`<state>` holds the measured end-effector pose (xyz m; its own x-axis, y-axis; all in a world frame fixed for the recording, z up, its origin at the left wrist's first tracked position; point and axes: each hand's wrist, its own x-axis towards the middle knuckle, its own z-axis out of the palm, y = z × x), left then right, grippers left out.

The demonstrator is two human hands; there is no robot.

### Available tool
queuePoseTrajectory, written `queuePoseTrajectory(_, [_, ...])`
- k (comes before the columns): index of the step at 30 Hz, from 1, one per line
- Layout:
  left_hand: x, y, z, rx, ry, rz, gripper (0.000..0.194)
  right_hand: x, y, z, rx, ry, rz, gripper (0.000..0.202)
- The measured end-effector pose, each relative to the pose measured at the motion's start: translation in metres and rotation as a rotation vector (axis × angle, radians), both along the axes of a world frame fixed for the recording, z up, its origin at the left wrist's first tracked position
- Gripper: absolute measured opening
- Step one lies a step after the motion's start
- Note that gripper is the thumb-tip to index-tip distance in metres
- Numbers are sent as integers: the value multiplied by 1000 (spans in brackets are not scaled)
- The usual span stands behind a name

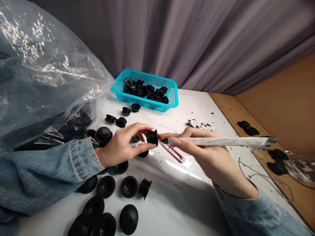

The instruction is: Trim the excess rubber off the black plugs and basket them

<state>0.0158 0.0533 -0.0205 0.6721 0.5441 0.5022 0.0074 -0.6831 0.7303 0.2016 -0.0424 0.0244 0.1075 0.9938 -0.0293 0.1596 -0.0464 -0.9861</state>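
My left hand (124,144) pinches a black ribbed rubber plug (152,137) between thumb and fingers, its ridged side turned toward the right. My right hand (204,147) grips a long, thin tool with a white-wrapped handle (223,141). Its dark front end lies close to the plug; whether the two touch, I cannot tell. Beneath them on the table lies a pink slotted cutter (176,154). Several more black plugs surround my left hand, among them an upturned one (129,186), one on its side (145,188) and a domed one (129,219).
A turquoise basket (173,104) at the back holds several black plugs. To the left bulges a large clear plastic bag (56,68) with black pieces at its mouth. Black shavings (194,124) litter the white table. Glasses (265,177) and black pieces (278,160) lie at right.
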Motion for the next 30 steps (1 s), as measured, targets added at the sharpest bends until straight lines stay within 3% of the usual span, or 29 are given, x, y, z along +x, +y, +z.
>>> queuePoseTrajectory(3, [0, 1, 2, 137, -3, 9, 31, 0, 2, -2, -65, 54, -67, 28])
queuePoseTrajectory(7, [1, 2, 3, 240, -21, -3, 31, 0, 4, -5, -113, 35, -49, 29])
queuePoseTrajectory(14, [1, 2, 3, 212, -10, -33, 31, 0, 2, -8, -119, 54, -64, 27])
queuePoseTrajectory(17, [1, 3, 3, 201, -8, -27, 25, 0, 5, -9, -172, 222, -37, 26])
queuePoseTrajectory(23, [0, 3, 2, 191, -31, -13, 21, 6, 18, -18, -458, 736, 59, 13])
queuePoseTrajectory(30, [-1, 3, 3, 146, -14, 34, 14, 3, 21, -21, -530, 777, 36, 15])
